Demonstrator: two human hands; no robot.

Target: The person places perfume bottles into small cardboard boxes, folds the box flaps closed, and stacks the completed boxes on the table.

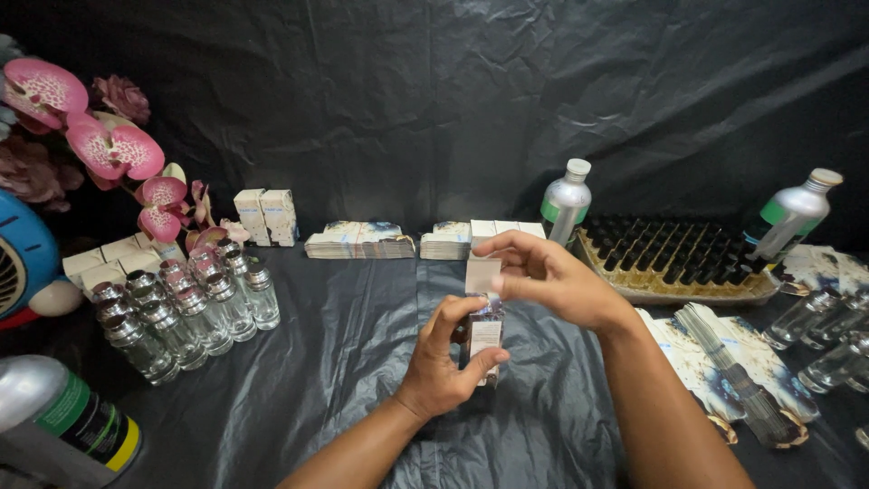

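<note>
Small carton [485,337], a narrow printed box with a dark patterned face and a pale label panel, stands upright at the middle of the table, just in front of the person. The left hand [444,362] wraps it from the left, fingers closed around its sides. The right hand [548,276] is above it, thumb and fingertips pinching the carton's pale top flap [482,274], which stands up open.

A crinkled black plastic sheet [362,362] covers the table and hangs as a backdrop. At the back right sits one gold-edged tray [674,263] filled with rows of small dark caps, too many to count. Three silver metal bottles show: one [565,204] behind the hands with a green band and white cap, one [792,215] tilted at the far right, one [63,417] lying at the lower left with green and yellow bands. Two stacks of flat printed cartons [359,240] lie at the back centre, and two upright pale boxes [266,215] stand left of them. On the left, roughly a dozen clear glass bottles [186,308] with silver collars cluster together. Pink fabric orchids [113,149] lean in above them.
</note>
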